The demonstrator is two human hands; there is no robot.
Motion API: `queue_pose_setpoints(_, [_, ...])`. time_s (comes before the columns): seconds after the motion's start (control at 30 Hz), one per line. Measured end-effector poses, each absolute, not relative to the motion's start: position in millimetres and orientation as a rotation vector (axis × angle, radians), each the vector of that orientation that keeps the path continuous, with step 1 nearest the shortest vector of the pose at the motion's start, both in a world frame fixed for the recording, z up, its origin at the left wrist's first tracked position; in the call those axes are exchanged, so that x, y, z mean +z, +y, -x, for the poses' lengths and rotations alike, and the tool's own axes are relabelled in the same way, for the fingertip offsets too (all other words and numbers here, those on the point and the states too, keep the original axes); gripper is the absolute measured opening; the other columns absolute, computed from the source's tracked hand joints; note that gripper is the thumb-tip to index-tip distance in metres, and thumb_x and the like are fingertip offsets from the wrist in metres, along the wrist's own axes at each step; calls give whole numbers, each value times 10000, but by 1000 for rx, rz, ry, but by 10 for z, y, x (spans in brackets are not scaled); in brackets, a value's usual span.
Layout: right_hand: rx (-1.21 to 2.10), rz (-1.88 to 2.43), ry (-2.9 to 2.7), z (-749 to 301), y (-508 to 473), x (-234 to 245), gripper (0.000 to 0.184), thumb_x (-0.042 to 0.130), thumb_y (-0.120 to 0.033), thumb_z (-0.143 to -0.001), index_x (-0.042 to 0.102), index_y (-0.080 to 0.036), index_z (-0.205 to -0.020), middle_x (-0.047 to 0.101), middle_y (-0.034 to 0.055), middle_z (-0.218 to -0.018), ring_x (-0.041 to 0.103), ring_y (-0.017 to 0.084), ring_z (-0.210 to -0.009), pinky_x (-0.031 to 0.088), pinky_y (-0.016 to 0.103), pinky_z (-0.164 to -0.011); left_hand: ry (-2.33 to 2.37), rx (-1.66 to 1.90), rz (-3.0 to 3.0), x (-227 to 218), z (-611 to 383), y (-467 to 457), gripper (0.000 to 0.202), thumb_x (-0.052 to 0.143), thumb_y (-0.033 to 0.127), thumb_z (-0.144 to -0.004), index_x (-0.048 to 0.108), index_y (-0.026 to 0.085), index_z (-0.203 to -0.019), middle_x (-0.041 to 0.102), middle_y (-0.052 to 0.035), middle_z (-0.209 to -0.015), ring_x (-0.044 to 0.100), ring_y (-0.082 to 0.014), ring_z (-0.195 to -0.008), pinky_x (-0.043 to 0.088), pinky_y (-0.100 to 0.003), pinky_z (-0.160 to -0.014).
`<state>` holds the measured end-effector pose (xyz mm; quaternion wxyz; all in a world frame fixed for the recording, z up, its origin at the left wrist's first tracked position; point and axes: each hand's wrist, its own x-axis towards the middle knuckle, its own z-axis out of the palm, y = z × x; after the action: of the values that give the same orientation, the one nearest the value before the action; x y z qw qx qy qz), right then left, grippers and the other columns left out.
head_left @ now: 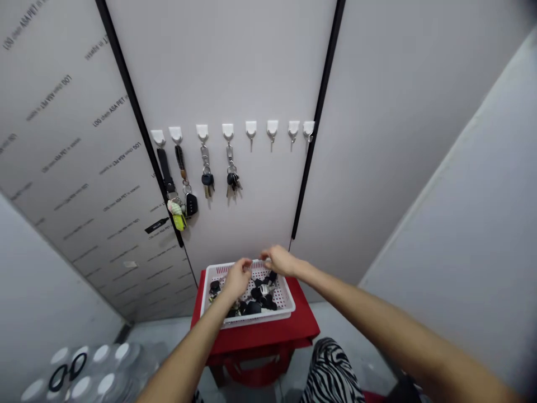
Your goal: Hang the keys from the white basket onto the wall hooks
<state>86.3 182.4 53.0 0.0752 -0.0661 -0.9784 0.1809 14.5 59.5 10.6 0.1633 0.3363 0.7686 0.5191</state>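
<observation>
Keys (254,299) in a heap inside a white plastic basket (247,320), mostly black tops, with one shiny silver bit among them. Basket with rows of small holes in its sides, sitting on a red desk (262,341), low in the middle of the frame.

Left hand (237,280) just above the basket, on an arm from the lower left. Right hand (280,260) close beside it, over the far edge of the basket, on an arm from the right. Fingers (265,257) on both hands bent down and close together, not spread wide. No telling from this view whether they hold anything small or touch the keys.

Higher up, a row of eight white hooks (250,129) on a pale wall (260,67), across the middle of the frame. Four bunches of hanging keys (207,179) on the four hooks at the left. Two of those bunches on long straps, one black and one brown, with a yellow tag (179,222) low down.

Farther left, a sheet with rows of gray print (71,151). At the lower right, zebra-striped pants (331,375). At the lower left, shiny round discs (84,372) with black rings on them.
</observation>
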Motion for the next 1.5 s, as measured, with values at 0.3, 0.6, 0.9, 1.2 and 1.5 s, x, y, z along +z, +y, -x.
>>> queue_pose_setpoints(0.3, [77,172,-3060,-1059,1782,127,96,492,-104,-563,572,-149,-590,586,102,-696,452,207,-777,263,330,-693,2320,1147,-1157,-223,-318,530,151,499,85,-490,553,178,-596,543,-25,-645,476,-159,-680,314,-256,-665])
queue_pose_setpoints(0.6, [574,325,-3021,-1066,1848,297,132,467,-192,-577,582,-181,-640,559,-5,-553,438,85,-488,263,186,-456,2119,1358,-875,-45,-87,413,63,476,127,-531,473,147,-472,426,54,-437,382,-76,-457,286,-188,-499])
queue_pose_setpoints(0.9, [1030,219,-2732,-901,1589,335,231,432,-245,-627,586,-158,-775,598,18,-675,495,102,-582,347,203,-553,1893,1456,-914,299,70,375,86,517,222,-500,491,142,-484,433,52,-445,352,-63,-458,266,-184,-482])
queue_pose_setpoints(1.2, [1483,253,-2386,-755,1476,448,128,460,-228,-605,546,-136,-589,513,-24,-518,423,69,-487,328,190,-497,1804,1519,-885,556,103,375,93,524,221,-509,511,130,-519,429,58,-433,331,-48,-415,253,-184,-445])
queue_pose_setpoints(1.5, [1459,298,-1982,-466,1733,1590,111,449,-226,-586,468,-132,-528,437,-44,-432,384,50,-402,323,186,-436,2086,1943,-1340,1421,228,677,201,481,169,-587,523,143,-782,523,-44,-798,474,-129,-743,369,-234,-653])
